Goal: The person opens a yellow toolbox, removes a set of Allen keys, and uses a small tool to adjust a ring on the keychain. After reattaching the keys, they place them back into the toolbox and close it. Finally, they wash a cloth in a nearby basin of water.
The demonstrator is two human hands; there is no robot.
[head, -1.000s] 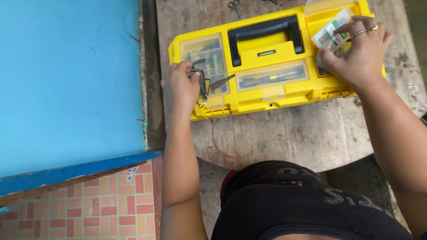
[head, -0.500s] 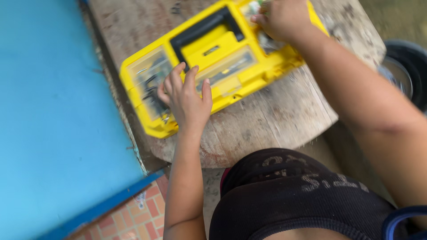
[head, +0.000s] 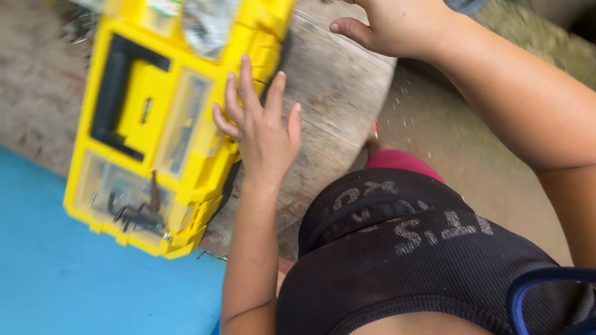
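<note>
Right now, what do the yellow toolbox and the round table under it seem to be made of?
The yellow toolbox looks like moulded plastic, smooth and slightly glossy, with a black handle and clear lid panels that show small metal parts. The left hand rests flat at its edge. The round table seems to be weathered wood: grey, matt, with visible grain and cracks, though motion blur leaves this uncertain.

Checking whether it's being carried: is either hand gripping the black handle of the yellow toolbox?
No; the black handle on the yellow plastic toolbox is bare, and the left hand lies open at the box's edge.
</note>
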